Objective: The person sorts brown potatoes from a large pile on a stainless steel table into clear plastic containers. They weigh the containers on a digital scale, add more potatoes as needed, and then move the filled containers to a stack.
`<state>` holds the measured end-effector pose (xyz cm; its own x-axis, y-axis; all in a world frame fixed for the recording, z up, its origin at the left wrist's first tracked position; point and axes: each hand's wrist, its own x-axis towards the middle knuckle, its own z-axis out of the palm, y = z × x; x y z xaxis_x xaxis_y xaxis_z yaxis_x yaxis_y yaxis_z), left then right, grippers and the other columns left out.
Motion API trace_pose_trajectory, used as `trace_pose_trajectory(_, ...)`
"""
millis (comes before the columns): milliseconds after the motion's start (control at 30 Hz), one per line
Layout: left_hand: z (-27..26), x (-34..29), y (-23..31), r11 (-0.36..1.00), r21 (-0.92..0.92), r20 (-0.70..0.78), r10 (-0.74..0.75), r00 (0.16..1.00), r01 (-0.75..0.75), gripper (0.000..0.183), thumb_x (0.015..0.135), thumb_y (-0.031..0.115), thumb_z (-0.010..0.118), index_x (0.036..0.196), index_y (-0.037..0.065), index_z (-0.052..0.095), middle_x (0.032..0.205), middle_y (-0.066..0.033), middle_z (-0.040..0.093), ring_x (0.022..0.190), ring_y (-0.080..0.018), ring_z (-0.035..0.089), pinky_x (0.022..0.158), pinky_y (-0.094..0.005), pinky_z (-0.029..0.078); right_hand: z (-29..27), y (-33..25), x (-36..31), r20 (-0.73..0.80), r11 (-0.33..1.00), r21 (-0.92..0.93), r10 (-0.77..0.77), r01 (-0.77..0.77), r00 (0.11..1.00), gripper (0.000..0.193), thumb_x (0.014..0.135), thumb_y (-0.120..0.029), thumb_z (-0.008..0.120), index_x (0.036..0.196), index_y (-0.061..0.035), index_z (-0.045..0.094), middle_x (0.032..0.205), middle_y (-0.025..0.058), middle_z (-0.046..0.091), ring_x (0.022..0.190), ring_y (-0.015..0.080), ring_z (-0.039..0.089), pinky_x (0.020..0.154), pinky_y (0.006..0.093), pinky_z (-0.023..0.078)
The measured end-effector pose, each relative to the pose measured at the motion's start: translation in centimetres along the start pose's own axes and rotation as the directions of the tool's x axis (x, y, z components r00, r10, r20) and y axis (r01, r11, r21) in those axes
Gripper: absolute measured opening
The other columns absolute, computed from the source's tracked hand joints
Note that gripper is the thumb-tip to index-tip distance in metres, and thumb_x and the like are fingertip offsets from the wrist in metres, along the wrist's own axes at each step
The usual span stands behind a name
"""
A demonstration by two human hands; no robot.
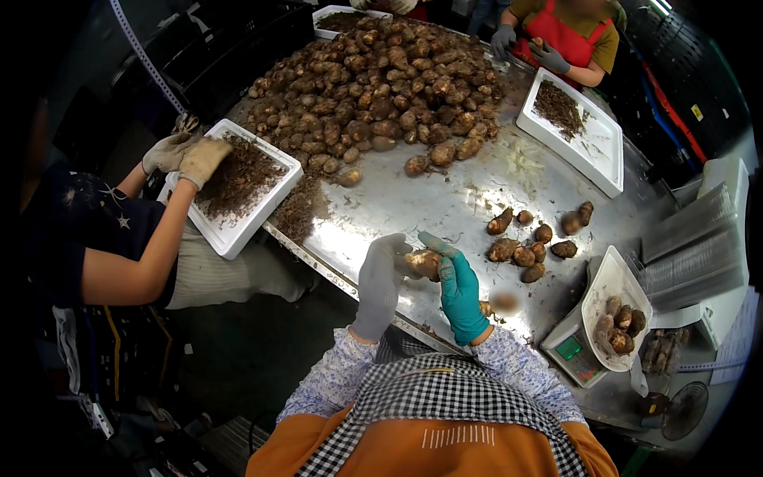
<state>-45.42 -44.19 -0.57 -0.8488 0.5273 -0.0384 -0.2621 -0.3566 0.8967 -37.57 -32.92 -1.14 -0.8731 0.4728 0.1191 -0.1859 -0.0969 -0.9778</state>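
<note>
Between my two gloved hands, just over the near edge of the metal table [358,230], is a brown taro [424,264] with a pale patch on its skin. My left hand [379,282], in a grey glove, grips it from the left. My right hand [458,292], in a teal glove, has its fingers round the right side. A small group of loose taros [524,255] lies to the right of my hands. Further right, a weighing scale [574,362] carries a white pan [602,280] with several taros [621,327] in it.
A large heap of taros [381,87] covers the far table. At left, a co-worker's gloved hands [200,161] are over a white tray [230,242] of brown scraps; another white tray [608,163] stands far right. Clear plastic packs [691,246] and a small fan [685,411] are right.
</note>
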Motion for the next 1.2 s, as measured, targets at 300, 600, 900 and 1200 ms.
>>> trace_pose_trajectory(300,-1.7,-1.2,-0.8,0.987,0.156,0.145,0.007,0.989,-0.030,0.047,0.099,0.032,0.055,0.131,-0.003,0.051,0.117,-0.0091,0.059,0.106,-0.0145,0.057,0.091,-0.0275,0.047,-0.6,-1.1,0.8,0.223,0.749,-0.530,-0.329,0.397,0.918,0.043,0.085,-0.009,0.066,0.128,-0.0123,0.062,0.113,0.0115,0.060,0.101,0.0257,0.057,0.089,0.0339,0.048)
trace_pose_trajectory(600,-0.5,-1.3,-1.8,0.989,0.132,0.120,-0.076,0.990,0.060,0.042,0.096,0.028,0.060,0.127,-0.001,0.056,0.112,-0.0064,0.062,0.100,-0.0140,0.060,0.092,-0.0265,0.048,-1.2,0.4,0.9,-0.018,0.861,-0.447,-0.278,0.241,0.960,0.020,0.084,-0.003,0.067,0.104,-0.0038,0.066,0.098,0.0099,0.065,0.087,0.0235,0.061,0.079,0.0319,0.050)
trace_pose_trajectory(900,6.2,2.2,-7.5,0.872,0.476,0.211,0.010,0.977,-0.112,0.025,0.096,0.014,0.056,0.113,-0.003,0.058,0.106,-0.0129,0.061,0.096,-0.0180,0.060,0.082,-0.0312,0.052,-11.0,5.4,-4.0,-0.252,0.669,-0.725,-0.035,-0.165,0.967,0.014,0.090,-0.016,0.061,0.087,-0.0022,0.064,0.086,0.0114,0.066,0.081,0.0288,0.063,0.074,0.0387,0.049)
trace_pose_trajectory(1200,11.7,3.9,-18.3,0.486,0.529,0.745,0.127,0.655,-0.696,0.021,0.087,0.012,0.062,0.107,0.007,0.063,0.109,-0.0143,0.059,0.097,-0.0343,0.058,0.085,-0.0422,0.047,-16.4,-3.5,-12.9,-0.320,0.584,-0.805,-0.276,-0.107,0.906,0.080,0.077,-0.018,0.073,0.148,-0.0100,0.037,0.148,0.0193,0.035,0.132,0.0361,0.039,0.109,0.0437,0.034)
